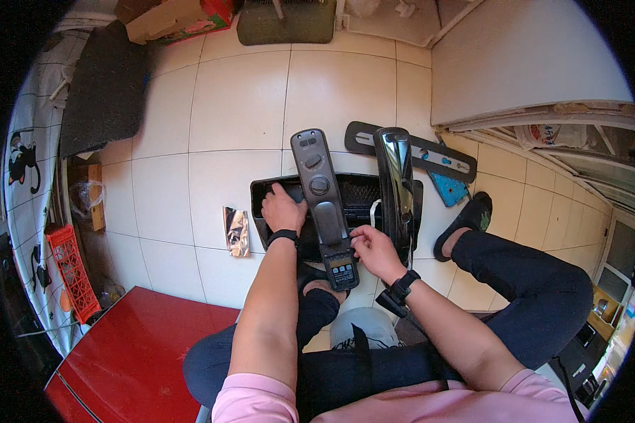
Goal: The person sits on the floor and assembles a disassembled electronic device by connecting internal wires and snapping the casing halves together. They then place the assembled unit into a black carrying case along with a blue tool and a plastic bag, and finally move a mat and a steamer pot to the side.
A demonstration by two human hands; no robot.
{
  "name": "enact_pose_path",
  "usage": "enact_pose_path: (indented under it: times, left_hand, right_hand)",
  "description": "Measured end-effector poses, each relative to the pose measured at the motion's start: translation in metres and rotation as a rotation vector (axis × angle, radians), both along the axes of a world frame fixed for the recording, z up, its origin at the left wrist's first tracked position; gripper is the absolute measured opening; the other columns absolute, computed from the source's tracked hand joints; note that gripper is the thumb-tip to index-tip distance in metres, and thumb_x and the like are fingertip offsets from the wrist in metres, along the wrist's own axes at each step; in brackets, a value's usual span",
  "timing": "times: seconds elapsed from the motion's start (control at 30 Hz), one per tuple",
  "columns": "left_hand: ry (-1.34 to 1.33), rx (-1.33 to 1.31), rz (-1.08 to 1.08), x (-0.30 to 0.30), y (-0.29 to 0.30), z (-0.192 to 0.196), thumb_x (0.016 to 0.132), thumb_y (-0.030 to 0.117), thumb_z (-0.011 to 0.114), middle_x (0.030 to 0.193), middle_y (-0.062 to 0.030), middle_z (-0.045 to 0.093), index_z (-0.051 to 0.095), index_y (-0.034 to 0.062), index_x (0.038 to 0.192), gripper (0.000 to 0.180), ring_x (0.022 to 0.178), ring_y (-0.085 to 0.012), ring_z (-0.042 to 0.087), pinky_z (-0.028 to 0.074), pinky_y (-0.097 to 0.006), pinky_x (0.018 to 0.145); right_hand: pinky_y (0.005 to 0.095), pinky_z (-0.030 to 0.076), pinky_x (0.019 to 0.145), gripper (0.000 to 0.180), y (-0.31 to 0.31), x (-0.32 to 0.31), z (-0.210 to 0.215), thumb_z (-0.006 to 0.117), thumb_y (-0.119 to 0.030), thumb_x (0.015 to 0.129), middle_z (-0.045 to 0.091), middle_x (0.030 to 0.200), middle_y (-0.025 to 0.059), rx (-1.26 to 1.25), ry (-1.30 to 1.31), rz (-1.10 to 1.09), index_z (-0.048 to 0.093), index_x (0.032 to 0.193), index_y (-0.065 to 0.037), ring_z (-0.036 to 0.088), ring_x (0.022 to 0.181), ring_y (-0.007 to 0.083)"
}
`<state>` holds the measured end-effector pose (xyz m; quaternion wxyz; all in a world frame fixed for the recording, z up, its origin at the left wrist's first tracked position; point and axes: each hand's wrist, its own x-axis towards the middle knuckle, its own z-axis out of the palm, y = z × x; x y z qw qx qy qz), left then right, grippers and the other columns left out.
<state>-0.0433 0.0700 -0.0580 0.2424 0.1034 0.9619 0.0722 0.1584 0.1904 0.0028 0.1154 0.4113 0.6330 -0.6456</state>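
Note:
A long dark grey door-lock panel (319, 187) with a round knob leans across a black plastic box (363, 185) on the floor. My left hand (283, 210) reaches over the left end of this box, thumb and index finger apart, some fingertips hidden below. At the panel's lower right edge is my right hand (374, 250), its fingers curled and pinched together; what they hold, if anything, is too small to name. A second, glossy black lock panel (395, 176) lies across the box's right end, with a white strip beside it.
Behind the glossy panel lies a slotted dark plate (444, 158) over a blue perforated piece (447, 189). A shiny foil packet (236, 231) rests left of the box. A red surface (148, 352) and an orange-red basket (74, 273) are at the left. My slippered foot (466, 222) is at the right.

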Motion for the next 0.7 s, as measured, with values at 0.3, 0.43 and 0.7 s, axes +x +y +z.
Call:
enact_pose_path:
  times: [0.3, 0.43, 0.7]
  left_hand:
    - [0.089, 0.179, 0.113, -0.006, -0.008, 0.033, 0.068, 0.024, 0.087, 0.118, -0.0299, 0.051, 0.047, -0.0011, 0.127, 0.075, 0.100, -0.0475, 0.062, 0.053, -0.049, 0.090]
    - [0.178, 0.296, 0.289, 0.002, -0.013, 0.031, 0.070, 0.020, 0.087, 0.119, -0.0303, 0.054, 0.046, 0.0015, 0.129, 0.074, 0.103, -0.0490, 0.060, 0.052, -0.049, 0.090]
    - [0.012, 0.572, 0.671, -0.036, -0.049, 0.055, 0.081, 0.014, 0.081, 0.091, -0.0132, 0.071, 0.063, 0.0003, 0.102, 0.031, 0.074, -0.0275, 0.070, 0.056, -0.039, 0.061]
  right_hand:
    - [0.0344, 0.054, 0.073, 0.024, 0.001, -0.003, -0.005, 0.063, -0.013, 0.091, 0.071, 0.086, 0.0118, 0.044, -0.017, 0.023, 0.066, 0.111, 0.000, 0.068, 0.077, 0.0220]
    - [0.0356, 0.054, 0.076, 0.024, -0.001, 0.000, -0.008, 0.063, -0.014, 0.090, 0.071, 0.089, 0.0126, 0.010, -0.037, 0.029, 0.066, 0.110, -0.001, 0.068, 0.081, 0.0235]
    - [0.0401, 0.054, 0.080, 0.026, -0.003, 0.010, -0.021, 0.063, -0.017, 0.089, 0.071, 0.090, 0.0158, 0.112, -0.004, 0.068, 0.066, 0.108, 0.000, 0.069, 0.085, 0.0320]
